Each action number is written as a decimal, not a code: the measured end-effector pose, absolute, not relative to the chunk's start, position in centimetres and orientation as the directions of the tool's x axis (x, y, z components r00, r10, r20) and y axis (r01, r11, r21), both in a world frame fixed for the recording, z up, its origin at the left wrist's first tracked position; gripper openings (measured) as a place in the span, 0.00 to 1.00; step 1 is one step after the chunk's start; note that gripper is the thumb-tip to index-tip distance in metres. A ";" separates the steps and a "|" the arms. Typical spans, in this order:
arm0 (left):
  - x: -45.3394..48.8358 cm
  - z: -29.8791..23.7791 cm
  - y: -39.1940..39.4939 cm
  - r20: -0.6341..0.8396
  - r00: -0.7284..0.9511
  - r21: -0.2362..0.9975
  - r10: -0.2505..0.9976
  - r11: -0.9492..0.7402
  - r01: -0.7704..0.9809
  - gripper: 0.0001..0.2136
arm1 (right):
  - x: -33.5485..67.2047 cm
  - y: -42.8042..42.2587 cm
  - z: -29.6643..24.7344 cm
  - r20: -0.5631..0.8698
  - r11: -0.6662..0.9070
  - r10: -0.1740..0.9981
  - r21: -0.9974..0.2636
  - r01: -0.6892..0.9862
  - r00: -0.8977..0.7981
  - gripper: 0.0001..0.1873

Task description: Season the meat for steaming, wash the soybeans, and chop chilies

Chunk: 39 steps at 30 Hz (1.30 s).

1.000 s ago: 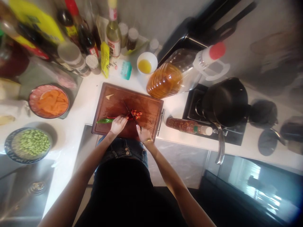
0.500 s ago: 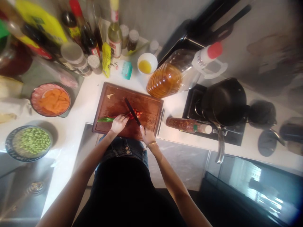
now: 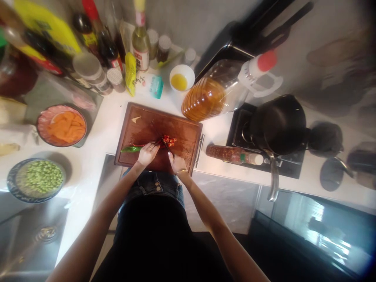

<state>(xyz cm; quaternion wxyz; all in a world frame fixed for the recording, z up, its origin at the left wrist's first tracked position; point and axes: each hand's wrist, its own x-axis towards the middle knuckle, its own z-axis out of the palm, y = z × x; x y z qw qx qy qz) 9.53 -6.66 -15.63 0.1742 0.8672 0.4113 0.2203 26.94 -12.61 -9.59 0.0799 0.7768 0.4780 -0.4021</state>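
On the brown wooden cutting board [image 3: 141, 127], my left hand [image 3: 147, 153] presses a red chili pepper down, its fingers closed over it. A green pepper [image 3: 131, 149] lies left of that hand, partly under it. My right hand [image 3: 177, 162] grips the handle of a dark kitchen knife [image 3: 165, 143]. Its blade stands nearly edge-on beside my left fingertips, so little of it shows. Chopped red chili pieces [image 3: 169, 140] are heaped just right of the blade. A small pale scrap [image 3: 136, 119] rests near the board's upper left corner.
Behind the board stand a white bowl of yellow liquid [image 3: 179, 81] and a big oil jug [image 3: 208, 96]. A black pot [image 3: 277, 125] is on the stove at right, near a chili jar [image 3: 225, 154]. Left are a carrot plate [image 3: 66, 126] and a bowl of green beans [image 3: 41, 176].
My right hand has moved slightly left and up with the knife. The blade has turned from showing its broad side to nearly edge-on. My left hand stays in place.
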 end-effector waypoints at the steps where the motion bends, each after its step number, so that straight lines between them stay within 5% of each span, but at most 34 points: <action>1: 9.6 -15.5 -6.7 0.252 0.563 0.474 0.787 -0.607 0.637 0.12 | 27.0 -12.6 -9.9 -0.685 -0.531 0.693 -0.278 0.801 0.222 0.30; 7: 9.8 -15.2 -6.8 0.307 0.548 0.441 0.778 -0.626 0.643 0.11 | 27.6 -13.6 -7.9 -0.649 -0.520 0.729 -0.315 0.794 0.219 0.28; 14: 10.0 -15.3 -6.9 0.278 0.544 0.445 0.792 -0.608 0.658 0.12 | 28.1 -13.9 -5.2 -0.746 -0.524 0.638 -0.241 0.817 0.189 0.32; 27: 10.0 -15.3 -6.7 0.259 0.550 0.469 0.794 -0.602 0.646 0.12 | 26.9 -12.6 -8.9 -0.627 -0.471 0.756 -0.320 0.822 0.190 0.28; 39: 11.0 -15.5 -6.7 0.296 0.537 0.433 0.790 -0.612 0.662 0.11 | 29.7 -14.0 -6.5 -0.707 -0.504 0.689 -0.306 0.808 0.161 0.35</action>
